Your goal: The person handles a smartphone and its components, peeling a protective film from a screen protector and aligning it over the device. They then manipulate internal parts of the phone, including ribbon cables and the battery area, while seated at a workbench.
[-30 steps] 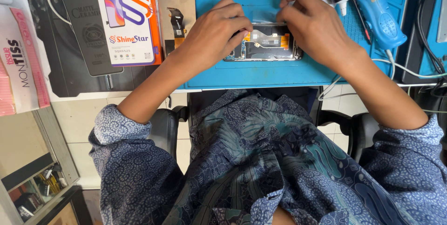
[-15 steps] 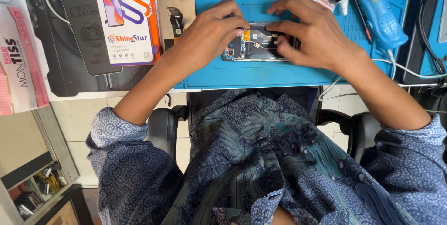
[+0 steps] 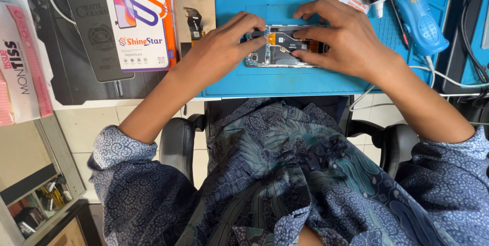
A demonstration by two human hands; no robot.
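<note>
Both hands press on an opened phone [image 3: 283,47] lying flat on the blue mat [image 3: 265,80], likely to steady it. The left hand [image 3: 224,47] pinches its left end; the right hand [image 3: 338,42] fingers rest across the exposed board (no tool visible). A blue tool [image 3: 418,17] lies beyond the right hand.

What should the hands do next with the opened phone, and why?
Probably press the orange flex cable gently down into place. The opened phone lies flat on the blue mat, the left hand steadies its end, and the right hand has fingertips resting on the cable.
</note>
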